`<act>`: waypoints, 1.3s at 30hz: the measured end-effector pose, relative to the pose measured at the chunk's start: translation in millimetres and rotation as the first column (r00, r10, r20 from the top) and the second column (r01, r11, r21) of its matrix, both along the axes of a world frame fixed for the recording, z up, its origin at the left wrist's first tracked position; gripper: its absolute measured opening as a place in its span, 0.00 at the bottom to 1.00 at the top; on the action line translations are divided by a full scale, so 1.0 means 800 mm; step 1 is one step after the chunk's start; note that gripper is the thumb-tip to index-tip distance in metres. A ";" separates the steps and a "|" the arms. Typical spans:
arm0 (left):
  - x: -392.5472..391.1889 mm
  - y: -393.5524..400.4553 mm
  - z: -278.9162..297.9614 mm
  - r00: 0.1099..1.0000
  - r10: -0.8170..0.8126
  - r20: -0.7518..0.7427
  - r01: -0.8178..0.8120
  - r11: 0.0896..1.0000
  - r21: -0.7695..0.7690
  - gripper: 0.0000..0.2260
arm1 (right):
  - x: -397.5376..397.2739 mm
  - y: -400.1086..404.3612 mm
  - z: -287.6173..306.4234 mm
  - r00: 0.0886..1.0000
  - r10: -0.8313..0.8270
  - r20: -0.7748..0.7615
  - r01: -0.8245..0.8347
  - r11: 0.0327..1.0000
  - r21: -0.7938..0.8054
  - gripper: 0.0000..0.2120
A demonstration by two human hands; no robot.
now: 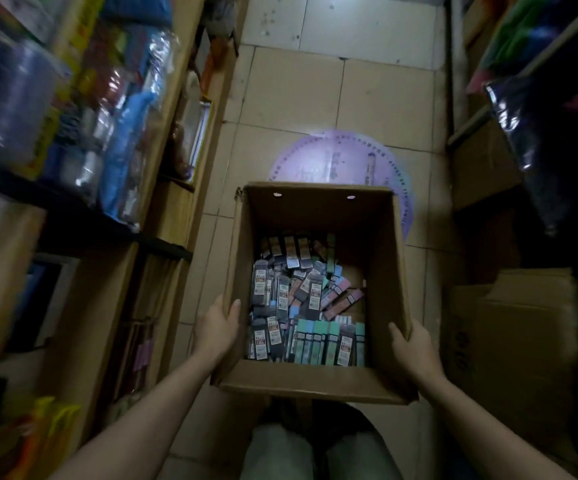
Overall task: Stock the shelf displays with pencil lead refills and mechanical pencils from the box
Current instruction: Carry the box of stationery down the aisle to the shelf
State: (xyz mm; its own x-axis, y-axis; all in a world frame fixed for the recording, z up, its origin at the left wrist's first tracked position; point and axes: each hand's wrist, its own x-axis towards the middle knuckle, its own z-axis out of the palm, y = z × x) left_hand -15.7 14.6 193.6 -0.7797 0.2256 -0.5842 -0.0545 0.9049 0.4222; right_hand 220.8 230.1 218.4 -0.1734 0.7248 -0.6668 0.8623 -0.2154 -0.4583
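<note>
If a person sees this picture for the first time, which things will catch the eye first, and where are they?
First, the open cardboard box in the middle, gripped at its side walls by the left hand and the right hand. Inside it lies a jumble of small packets in grey, teal, pink and blue. Beyond the box, a pale purple round sheet lies on the tiled floor.

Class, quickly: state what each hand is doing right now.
Left hand: grips the left wall of the open brown cardboard box.
Right hand: grips the box's right wall.
</note>
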 end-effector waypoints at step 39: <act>-0.363 0.578 0.496 0.952 -0.087 -0.294 0.142 0.976 0.168 0.14 | -0.357 0.553 0.480 0.990 0.003 -0.138 0.033 0.965 0.261 0.13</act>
